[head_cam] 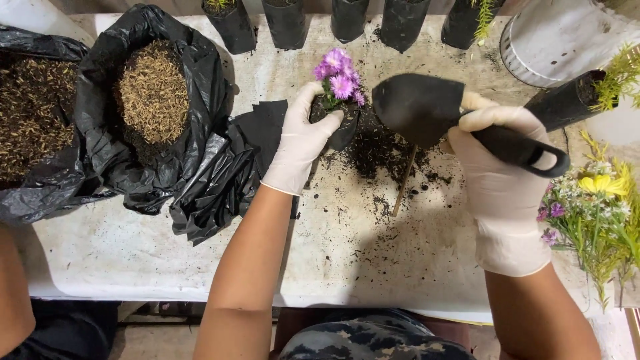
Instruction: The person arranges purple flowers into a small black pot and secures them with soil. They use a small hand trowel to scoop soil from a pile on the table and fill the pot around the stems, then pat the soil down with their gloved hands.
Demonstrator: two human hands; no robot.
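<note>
My left hand [303,137], in a white glove, grips a small black nursery bag [341,130] that stands on the table and holds a plant with purple flowers [339,77]. My right hand [500,173], also gloved, holds a black trowel [427,107] by its handle, with the blade just right of the flowers. Loose dark soil [377,150] and a thin wooden stick [403,180] lie on the white table [200,247] under the trowel.
Two open black sacks sit at left, one of straw-like husk [153,90], one of darker mix [30,113]. Flat empty black bags [257,133] lie beside them. Filled nursery bags [347,20] line the far edge. A white bucket [560,40] and cut flowers [593,207] are at right.
</note>
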